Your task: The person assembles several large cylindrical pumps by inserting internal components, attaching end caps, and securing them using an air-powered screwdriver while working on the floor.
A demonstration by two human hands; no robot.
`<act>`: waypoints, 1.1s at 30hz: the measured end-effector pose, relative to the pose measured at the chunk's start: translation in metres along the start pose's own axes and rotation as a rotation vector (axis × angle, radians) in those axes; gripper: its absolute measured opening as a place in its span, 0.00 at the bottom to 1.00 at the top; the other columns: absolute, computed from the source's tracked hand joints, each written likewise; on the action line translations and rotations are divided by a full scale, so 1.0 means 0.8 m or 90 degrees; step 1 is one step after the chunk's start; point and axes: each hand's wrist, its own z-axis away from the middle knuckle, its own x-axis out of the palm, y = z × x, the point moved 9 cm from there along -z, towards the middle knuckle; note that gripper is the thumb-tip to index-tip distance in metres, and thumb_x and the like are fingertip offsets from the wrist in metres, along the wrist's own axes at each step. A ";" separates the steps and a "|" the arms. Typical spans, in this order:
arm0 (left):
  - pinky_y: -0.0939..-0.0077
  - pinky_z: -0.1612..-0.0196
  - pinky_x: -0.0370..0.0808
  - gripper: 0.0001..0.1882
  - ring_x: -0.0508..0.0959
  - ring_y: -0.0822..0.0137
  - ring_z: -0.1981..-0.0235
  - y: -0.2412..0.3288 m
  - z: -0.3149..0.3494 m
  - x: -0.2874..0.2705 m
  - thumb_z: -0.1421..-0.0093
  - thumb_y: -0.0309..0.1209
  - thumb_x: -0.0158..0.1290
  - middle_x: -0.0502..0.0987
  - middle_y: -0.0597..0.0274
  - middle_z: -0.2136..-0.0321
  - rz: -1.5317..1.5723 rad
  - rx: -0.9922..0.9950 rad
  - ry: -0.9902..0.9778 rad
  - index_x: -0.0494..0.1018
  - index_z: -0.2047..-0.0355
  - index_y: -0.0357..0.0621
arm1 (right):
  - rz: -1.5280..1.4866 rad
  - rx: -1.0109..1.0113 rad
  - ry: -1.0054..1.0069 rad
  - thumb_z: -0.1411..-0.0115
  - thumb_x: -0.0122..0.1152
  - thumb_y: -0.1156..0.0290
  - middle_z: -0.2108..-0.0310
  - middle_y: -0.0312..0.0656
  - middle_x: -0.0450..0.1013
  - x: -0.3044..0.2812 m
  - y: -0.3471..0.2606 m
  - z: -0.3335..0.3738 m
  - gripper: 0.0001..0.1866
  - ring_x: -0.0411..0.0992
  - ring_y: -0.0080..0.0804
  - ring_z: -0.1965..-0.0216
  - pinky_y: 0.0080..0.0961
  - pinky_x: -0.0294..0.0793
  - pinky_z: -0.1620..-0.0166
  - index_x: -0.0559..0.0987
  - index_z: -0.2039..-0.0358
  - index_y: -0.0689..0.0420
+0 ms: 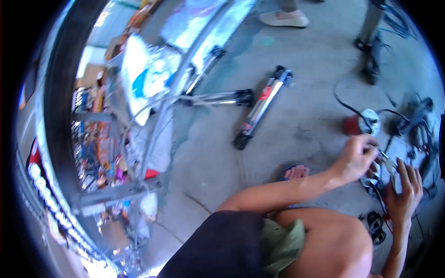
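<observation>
At the lower right, my left hand (358, 158) is closed, its fingertips pinched at the end of a silvery metal tool. The tool (388, 163) looks like pliers, though blur hides its exact form. My right hand (404, 190) is wrapped around its other end, fingers bent and pointing up. What the left fingertips pinch is too small and smeared to make out. Just beyond the hands sits a round red and white container or spool (361, 123) with a dark cable across it. Below the hands lie dark cables and small parts on the floor.
Black-and-silver telescopic strut-like pieces (264, 104) lie on the concrete floor. A metal rack (95, 197) with colourful packages and plastic bags stands left. Tangled dark cables (419, 125) lie at right. Another person's shoe (284, 19) shows at the top, near a dark-footed post (371, 28).
</observation>
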 end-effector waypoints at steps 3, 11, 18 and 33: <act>0.79 0.73 0.79 0.12 0.80 0.74 0.74 0.007 0.009 -0.048 0.32 0.29 0.51 0.82 0.59 0.68 -0.020 0.047 0.083 0.73 0.51 0.36 | -0.011 -0.014 -0.003 0.64 0.70 0.76 0.65 0.47 0.76 0.003 -0.009 -0.030 0.30 0.74 0.46 0.63 0.39 0.75 0.57 0.82 0.53 0.58; 0.62 0.47 0.71 0.08 0.80 0.53 0.68 0.123 -0.008 -0.009 0.38 0.25 0.58 0.82 0.54 0.68 -0.723 0.516 0.115 0.78 0.59 0.36 | 0.011 0.002 0.005 0.58 0.72 0.69 0.66 0.39 0.77 0.002 0.020 -0.055 0.25 0.75 0.39 0.64 0.36 0.75 0.60 0.81 0.54 0.53; 0.78 0.66 0.78 0.11 0.81 0.75 0.69 0.064 -0.086 -0.065 0.33 0.28 0.55 0.83 0.60 0.72 -0.479 0.093 0.049 0.79 0.56 0.34 | 0.011 0.010 -0.036 0.57 0.72 0.68 0.67 0.40 0.76 0.026 0.014 -0.078 0.25 0.75 0.39 0.61 0.37 0.75 0.56 0.81 0.55 0.53; 0.81 0.62 0.78 0.09 0.79 0.78 0.69 0.039 -0.108 -0.053 0.33 0.23 0.54 0.82 0.64 0.70 -0.467 0.086 -0.050 0.82 0.59 0.32 | 0.105 -0.044 -0.142 0.54 0.69 0.67 0.67 0.45 0.77 0.046 -0.001 -0.102 0.17 0.76 0.40 0.58 0.38 0.73 0.55 0.82 0.62 0.59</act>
